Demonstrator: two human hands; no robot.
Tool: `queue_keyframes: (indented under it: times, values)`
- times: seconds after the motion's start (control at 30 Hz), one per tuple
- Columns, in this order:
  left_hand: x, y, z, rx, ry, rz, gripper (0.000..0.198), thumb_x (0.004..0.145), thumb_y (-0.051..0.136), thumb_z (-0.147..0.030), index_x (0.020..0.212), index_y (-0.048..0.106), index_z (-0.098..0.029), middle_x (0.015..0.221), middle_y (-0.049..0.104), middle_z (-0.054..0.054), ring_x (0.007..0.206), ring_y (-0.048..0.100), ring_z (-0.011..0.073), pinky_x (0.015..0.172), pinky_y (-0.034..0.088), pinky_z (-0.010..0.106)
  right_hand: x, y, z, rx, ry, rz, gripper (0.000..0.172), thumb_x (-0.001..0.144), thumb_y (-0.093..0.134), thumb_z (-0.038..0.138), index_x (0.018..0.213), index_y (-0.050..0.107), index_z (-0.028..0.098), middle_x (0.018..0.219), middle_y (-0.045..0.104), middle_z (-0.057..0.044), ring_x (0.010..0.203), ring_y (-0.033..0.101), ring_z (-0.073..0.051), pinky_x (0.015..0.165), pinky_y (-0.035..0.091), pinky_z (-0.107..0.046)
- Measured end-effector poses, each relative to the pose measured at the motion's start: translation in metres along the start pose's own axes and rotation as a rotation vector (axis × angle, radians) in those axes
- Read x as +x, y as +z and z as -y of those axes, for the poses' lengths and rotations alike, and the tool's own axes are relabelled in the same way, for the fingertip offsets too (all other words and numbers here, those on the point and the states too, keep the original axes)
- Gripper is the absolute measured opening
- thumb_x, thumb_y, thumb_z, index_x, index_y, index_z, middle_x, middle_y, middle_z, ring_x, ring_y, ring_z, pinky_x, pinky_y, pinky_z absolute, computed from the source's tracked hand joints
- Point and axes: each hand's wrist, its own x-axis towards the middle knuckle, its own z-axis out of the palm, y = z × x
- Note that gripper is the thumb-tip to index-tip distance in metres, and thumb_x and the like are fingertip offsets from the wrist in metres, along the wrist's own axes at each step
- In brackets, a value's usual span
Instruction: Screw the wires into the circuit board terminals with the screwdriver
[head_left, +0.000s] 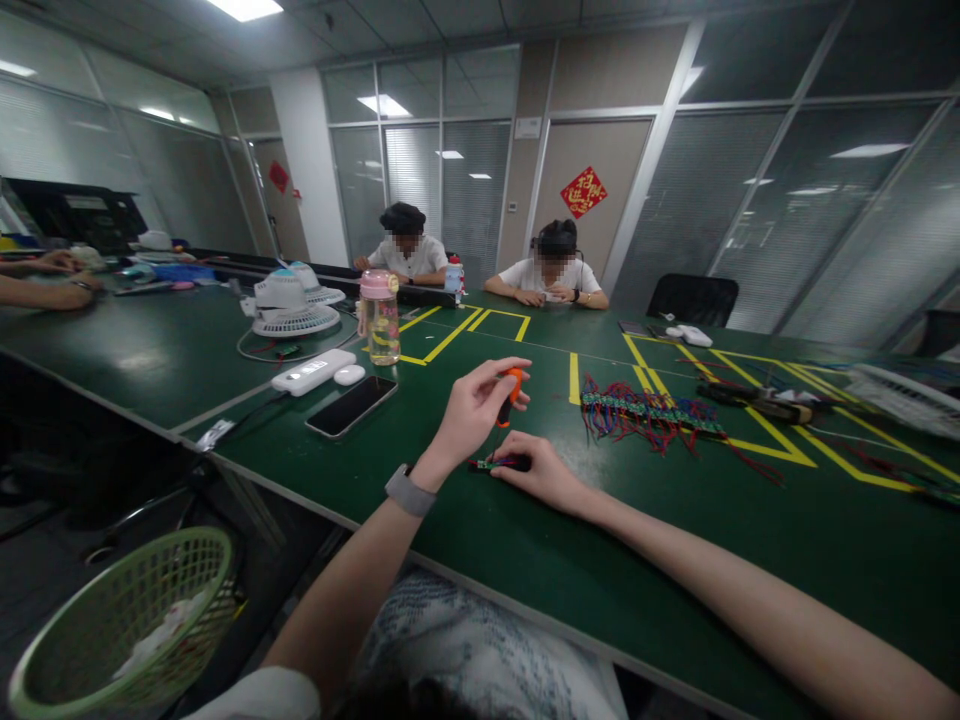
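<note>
A green basket with holes in its sides is low down at the left, below the edge of the green tabletop. Some crumpled white stuff lies inside it, but I can't tell what it is. The bottom of the basket is cut off.

A see-through bottle with a pink lid stands upright on the tabletop, near a black phone. It has little pictures on it, and I can't tell if there is a drink in it. A smaller bottle with some red at the top stands far back, near a person in white.

The left hand is holding an orange and black screwdriver up over the tabletop. Its thin metal part points down at a little green board. It is too small to see if the tip touches.

The right hand pinches the little board low at the tabletop, and its fingers hide part of it. To the right lies a row of boards with tangled red and blue wires.
</note>
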Motion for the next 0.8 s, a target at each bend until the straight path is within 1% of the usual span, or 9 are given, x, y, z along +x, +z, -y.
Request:
queue_keyframes:
  times: [0.07,0.17,0.27,0.33,0.47,0.57,0.63,0.7,0.8]
  values:
    - [0.0009,-0.0003,0.0016,0.014,-0.005,-0.017,0.023,0.082,0.060,-0.033,0.101,0.065,-0.020,0.093,0.057,0.003,0.072,0.060,0.0113,0.064,0.052,0.023,-0.0001,-0.0003,0.0010,-0.006,-0.002,0.003,0.010,0.078,0.067,0.020,0.086,0.072,0.017,0.083,0.063,-0.004,0.073,0.059,-0.014,0.068,0.049,-0.027]
    - [0.0005,-0.0004,0.0018,0.156,0.080,-0.099,0.019,0.076,0.068,-0.031,0.092,0.067,-0.020,0.091,0.055,0.003,0.081,0.057,0.0121,0.073,0.050,0.022,0.0001,-0.0006,0.0021,-0.008,-0.011,0.002,0.009,0.077,0.067,0.019,0.085,0.072,0.017,0.083,0.063,-0.004,0.075,0.060,-0.016,0.070,0.050,-0.028]
    - [-0.0011,0.0011,-0.0010,0.169,0.114,-0.102,0.020,0.087,0.055,-0.031,0.098,0.067,-0.021,0.104,0.056,0.006,0.095,0.057,0.0154,0.082,0.049,0.026,0.0003,-0.0009,0.0028,-0.008,-0.031,0.009,0.011,0.078,0.066,0.019,0.086,0.072,0.017,0.083,0.063,-0.005,0.077,0.060,-0.017,0.072,0.050,-0.029]
    - [-0.0020,0.0023,-0.0025,0.054,0.061,-0.048,0.026,0.090,0.047,-0.032,0.106,0.064,-0.021,0.107,0.058,0.008,0.091,0.060,0.0156,0.077,0.052,0.027,0.0003,-0.0012,0.0032,-0.012,-0.047,0.020,0.012,0.078,0.064,0.018,0.087,0.072,0.017,0.083,0.063,-0.005,0.077,0.060,-0.017,0.072,0.050,-0.029]
    - [-0.0018,0.0023,-0.0011,0.016,0.022,-0.049,0.023,0.085,0.057,-0.033,0.101,0.065,-0.019,0.095,0.059,0.005,0.075,0.060,0.0126,0.064,0.052,0.024,0.0000,-0.0019,0.0034,-0.016,-0.055,0.031,0.017,0.077,0.062,0.015,0.091,0.072,0.017,0.085,0.063,-0.005,0.078,0.060,-0.016,0.073,0.050,-0.029]
    - [-0.0010,0.0006,0.0005,0.155,0.109,-0.120,0.014,0.079,0.065,-0.030,0.088,0.067,-0.020,0.091,0.055,0.003,0.081,0.057,0.0123,0.071,0.050,0.023,-0.0001,-0.0021,0.0028,0.001,-0.034,0.026,0.017,0.076,0.064,0.015,0.092,0.071,0.017,0.086,0.064,-0.005,0.079,0.061,-0.017,0.074,0.050,-0.029]
    - [-0.0009,0.0001,0.0002,0.199,0.140,-0.142,0.013,0.083,0.061,-0.029,0.090,0.068,-0.021,0.096,0.055,0.005,0.092,0.056,0.0147,0.080,0.049,0.025,-0.0001,-0.0020,0.0021,0.006,-0.026,0.022,0.015,0.076,0.064,0.015,0.089,0.071,0.016,0.085,0.064,-0.005,0.078,0.061,-0.017,0.074,0.050,-0.029]
    - [-0.0011,0.0004,-0.0005,0.129,0.129,-0.112,0.021,0.089,0.050,-0.030,0.097,0.068,-0.021,0.105,0.056,0.007,0.097,0.057,0.0166,0.082,0.051,0.028,0.0000,-0.0020,0.0012,0.008,-0.022,0.020,0.013,0.076,0.064,0.015,0.087,0.071,0.016,0.085,0.064,-0.005,0.078,0.061,-0.017,0.074,0.050,-0.029]
    - [-0.0015,0.0006,0.0001,-0.008,0.070,-0.034,0.027,0.091,0.045,-0.032,0.106,0.064,-0.020,0.104,0.059,0.008,0.084,0.061,0.0149,0.070,0.054,0.028,0.0001,-0.0019,-0.0001,0.009,-0.021,0.022,0.012,0.077,0.065,0.016,0.087,0.071,0.016,0.085,0.064,-0.005,0.077,0.060,-0.016,0.073,0.050,-0.028]
